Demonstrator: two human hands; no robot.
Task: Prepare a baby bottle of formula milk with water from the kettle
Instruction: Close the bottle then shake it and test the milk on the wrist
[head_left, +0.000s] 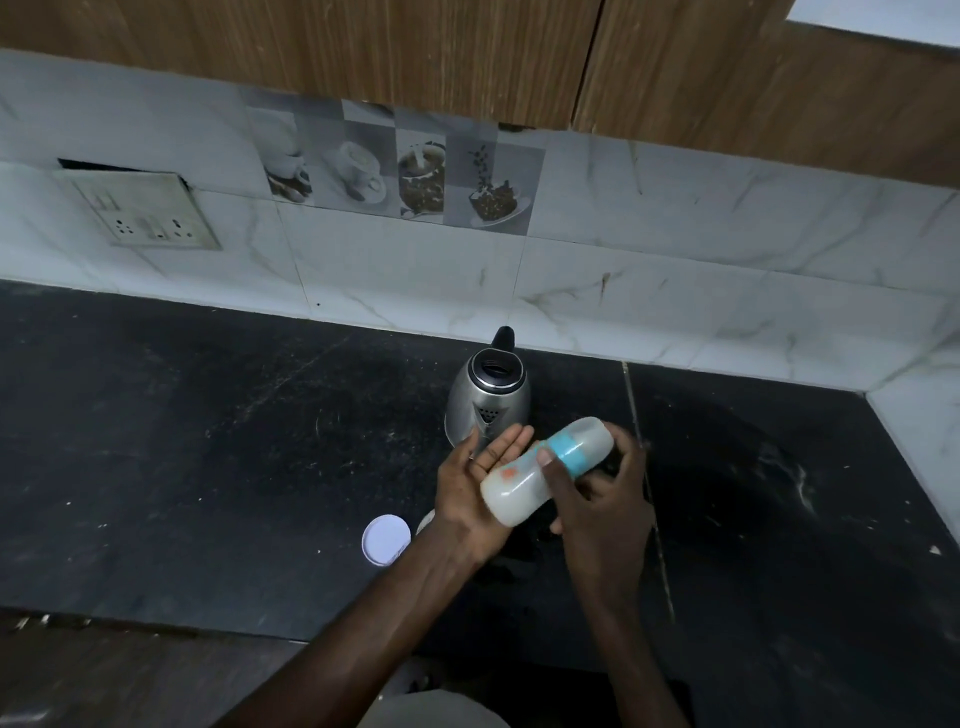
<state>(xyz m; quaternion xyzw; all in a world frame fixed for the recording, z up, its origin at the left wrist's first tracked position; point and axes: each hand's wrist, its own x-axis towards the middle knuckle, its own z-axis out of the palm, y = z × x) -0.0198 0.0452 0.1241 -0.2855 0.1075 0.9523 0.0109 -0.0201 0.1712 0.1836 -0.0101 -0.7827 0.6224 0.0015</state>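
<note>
Baby bottle (540, 470) lying tilted between both palms, just near of kettle (488, 402). Left hand (475, 478) flat, fingers spread; right hand (597, 486) curled round teal collar. Likely light, smooth plastic, slippery; best gripped mid-body.

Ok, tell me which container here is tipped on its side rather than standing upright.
The milky plastic baby bottle with the blue collar, held slanted between both hands. The steel electric kettle behind it stands upright on the black counter.
</note>
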